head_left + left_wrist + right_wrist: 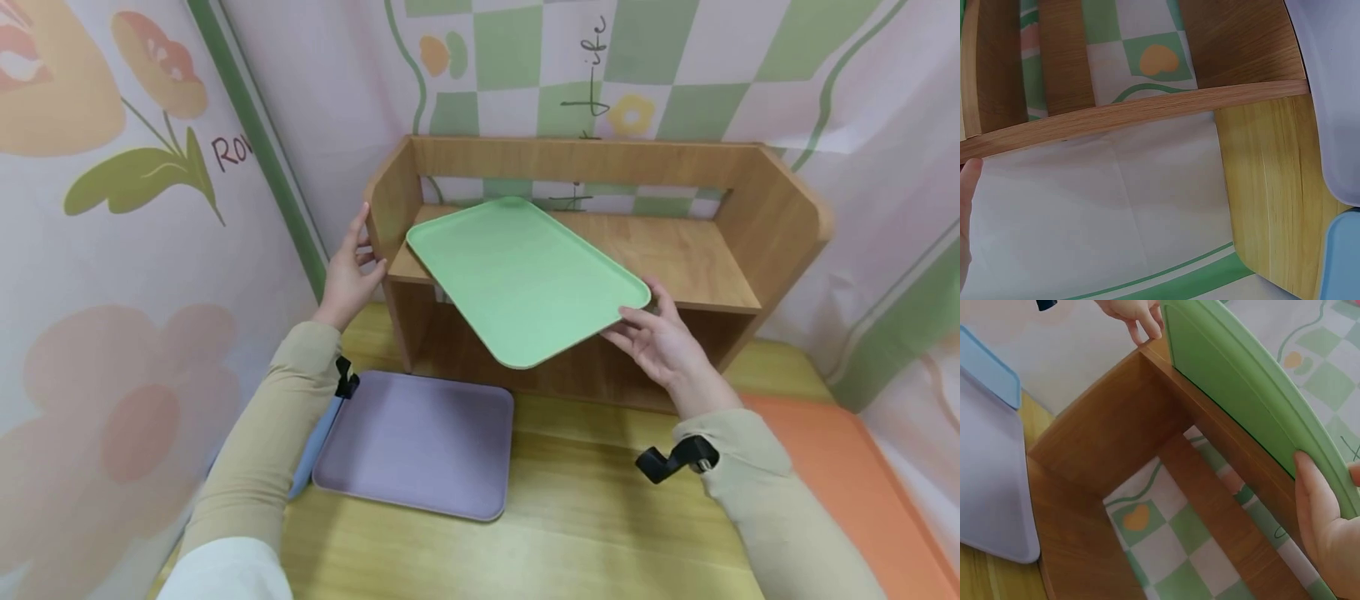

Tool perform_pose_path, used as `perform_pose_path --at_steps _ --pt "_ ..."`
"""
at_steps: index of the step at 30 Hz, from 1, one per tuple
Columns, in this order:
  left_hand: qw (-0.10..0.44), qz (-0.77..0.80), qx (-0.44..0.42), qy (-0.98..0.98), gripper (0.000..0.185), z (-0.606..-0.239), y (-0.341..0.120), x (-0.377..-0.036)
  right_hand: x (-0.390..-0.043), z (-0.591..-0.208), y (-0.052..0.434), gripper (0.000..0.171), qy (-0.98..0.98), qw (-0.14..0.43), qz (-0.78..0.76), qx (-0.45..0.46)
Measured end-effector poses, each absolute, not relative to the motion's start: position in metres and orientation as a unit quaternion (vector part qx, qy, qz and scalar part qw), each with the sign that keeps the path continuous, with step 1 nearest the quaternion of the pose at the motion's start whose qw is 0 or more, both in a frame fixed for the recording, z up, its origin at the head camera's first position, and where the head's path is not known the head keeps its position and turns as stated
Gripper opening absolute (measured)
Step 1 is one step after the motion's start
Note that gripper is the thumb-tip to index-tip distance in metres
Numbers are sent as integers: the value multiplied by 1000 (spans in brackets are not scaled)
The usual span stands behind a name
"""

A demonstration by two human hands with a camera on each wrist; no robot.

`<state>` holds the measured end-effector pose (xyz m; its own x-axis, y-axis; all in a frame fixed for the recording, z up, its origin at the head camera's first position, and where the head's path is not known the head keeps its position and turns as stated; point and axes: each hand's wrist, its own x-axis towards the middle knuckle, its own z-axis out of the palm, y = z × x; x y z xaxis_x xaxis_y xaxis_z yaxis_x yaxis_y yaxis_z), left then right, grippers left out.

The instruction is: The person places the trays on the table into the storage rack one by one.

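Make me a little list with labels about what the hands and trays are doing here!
left hand: left hand rests on the left side panel of the wooden shelf
right hand: right hand holds the green tray by its near right corner
green tray: tilted, its far end over the shelf board, its near end sticking out past the front
purple tray: purple tray lies flat on the yellow table
blue tray: blue tray peeks out from under the purple one's left edge

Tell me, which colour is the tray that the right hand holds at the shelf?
The tray is light green, clearest in the head view.
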<state>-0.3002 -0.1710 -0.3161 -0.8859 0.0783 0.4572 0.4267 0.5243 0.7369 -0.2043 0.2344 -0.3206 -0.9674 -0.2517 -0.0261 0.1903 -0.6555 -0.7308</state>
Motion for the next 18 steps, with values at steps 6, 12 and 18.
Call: perform_pose_path --at_steps 6,12,18 --pt "182 -463 -150 -855 88 -318 -172 -298 -194 -333 232 52 406 135 -899 -92" --pt "187 -463 -154 -853 87 -319 -173 -298 -186 -336 221 52 412 135 -898 -82" --pt "198 -456 -164 -852 85 -318 -172 -299 -181 -328 202 58 384 114 -916 -36"
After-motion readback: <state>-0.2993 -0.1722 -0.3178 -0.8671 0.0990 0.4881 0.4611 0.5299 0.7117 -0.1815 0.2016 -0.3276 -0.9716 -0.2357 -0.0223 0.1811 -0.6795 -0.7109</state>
